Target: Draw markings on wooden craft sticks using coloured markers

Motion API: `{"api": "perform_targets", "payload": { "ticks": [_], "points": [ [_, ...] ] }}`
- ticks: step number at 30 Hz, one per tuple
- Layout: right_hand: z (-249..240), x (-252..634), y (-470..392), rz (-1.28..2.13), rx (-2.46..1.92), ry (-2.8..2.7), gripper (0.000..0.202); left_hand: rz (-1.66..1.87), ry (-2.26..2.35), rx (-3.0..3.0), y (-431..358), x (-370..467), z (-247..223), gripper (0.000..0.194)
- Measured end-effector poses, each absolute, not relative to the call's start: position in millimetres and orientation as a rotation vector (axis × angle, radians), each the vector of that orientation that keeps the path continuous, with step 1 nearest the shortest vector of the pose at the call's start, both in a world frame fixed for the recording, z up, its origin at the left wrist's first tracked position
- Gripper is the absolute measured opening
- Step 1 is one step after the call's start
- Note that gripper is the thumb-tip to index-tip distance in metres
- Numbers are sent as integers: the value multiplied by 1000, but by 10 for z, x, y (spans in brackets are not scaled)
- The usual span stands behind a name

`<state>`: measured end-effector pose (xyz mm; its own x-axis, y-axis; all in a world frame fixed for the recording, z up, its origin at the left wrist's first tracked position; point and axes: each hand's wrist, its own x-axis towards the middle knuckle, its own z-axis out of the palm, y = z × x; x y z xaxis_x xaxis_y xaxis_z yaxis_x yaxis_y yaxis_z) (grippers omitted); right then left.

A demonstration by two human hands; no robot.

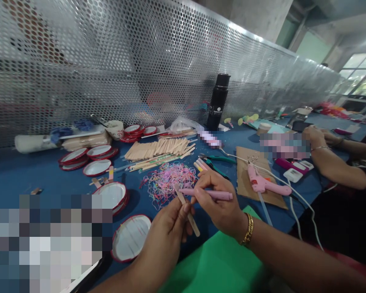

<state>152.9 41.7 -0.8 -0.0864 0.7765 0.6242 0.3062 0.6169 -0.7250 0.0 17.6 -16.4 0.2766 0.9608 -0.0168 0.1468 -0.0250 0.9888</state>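
Between the thumb and fingers of my left hand (167, 226) is a wooden craft stick (192, 223), held at a slant. My right hand (221, 203) grips a pink marker (213, 194) like a pen, its tip at the upper end of the stick. That end of the stick looks pinkish. Just behind both hands lies a tangled heap of colourful rubber bands (172, 181). Below my right wrist is a green sheet (215, 266). A round white disc with a red rim (132, 236) lies left of my left hand.
A pile of craft sticks (158, 147), more markers (203, 165) and green-handled pliers (216, 162) lie behind. A black bottle (218, 101) stands by the perforated metal screen (125, 65). At right, a pink glue gun (264, 184) rests on cardboard (247, 162), near another person's hands (317, 140).
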Motion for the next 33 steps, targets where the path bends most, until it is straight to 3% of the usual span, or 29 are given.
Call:
{"api": "perform_targets", "payload": {
  "ticks": [16,22,33],
  "points": [
    [12,1546,417,406,-949,-1631,20,899,1124,1456,169,3,-123,32],
    [61,1590,455,480,-920,-1378,8,912,1164,1390,171,22,-86,32],
    [280,1969,402,446,-949,-1310,18,933,1183,1408,195,-33,-76,39]
  ]
}}
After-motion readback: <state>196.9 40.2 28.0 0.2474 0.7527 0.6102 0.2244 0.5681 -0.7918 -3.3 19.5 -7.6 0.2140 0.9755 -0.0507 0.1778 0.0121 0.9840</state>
